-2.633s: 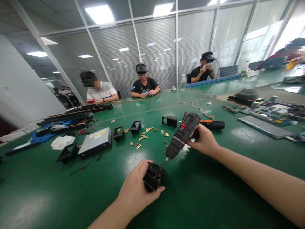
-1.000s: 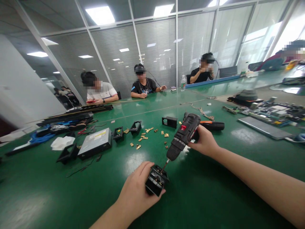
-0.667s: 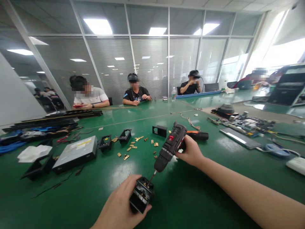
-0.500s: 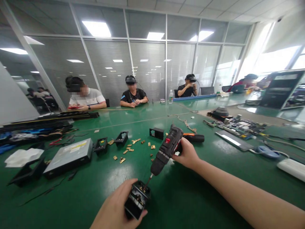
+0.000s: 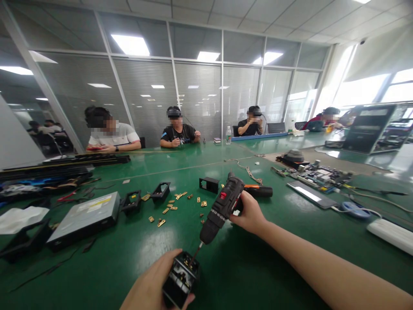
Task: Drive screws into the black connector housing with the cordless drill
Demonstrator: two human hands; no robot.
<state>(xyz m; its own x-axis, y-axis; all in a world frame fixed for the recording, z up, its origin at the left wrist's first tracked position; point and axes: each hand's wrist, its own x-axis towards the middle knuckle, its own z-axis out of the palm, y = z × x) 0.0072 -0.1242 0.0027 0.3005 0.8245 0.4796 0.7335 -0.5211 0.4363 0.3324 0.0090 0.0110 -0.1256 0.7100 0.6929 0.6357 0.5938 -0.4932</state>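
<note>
My left hand (image 5: 151, 286) is closed round a small black plastic socket block (image 5: 179, 282) at the bottom edge of the picture, just above the green table (image 5: 258, 275). My right hand (image 5: 250, 214) grips the handle of a black cordless drill (image 5: 222, 207) with a red switch. The drill slants down to the left, and its thin bit rests in the top of the block, where brass contacts show.
Several small brass pieces (image 5: 167, 209) and black plastic frames (image 5: 160, 192) lie ahead, beside a grey optical drive (image 5: 84, 214). A black and orange screwdriver (image 5: 260, 191) lies behind the drill. Circuit boards (image 5: 318, 175) lie at the right. People sit along the table's far side.
The view has tilted upward, so hands and table sit lower in the picture. The block turned slightly in my left hand. The drill bit stays in the block.
</note>
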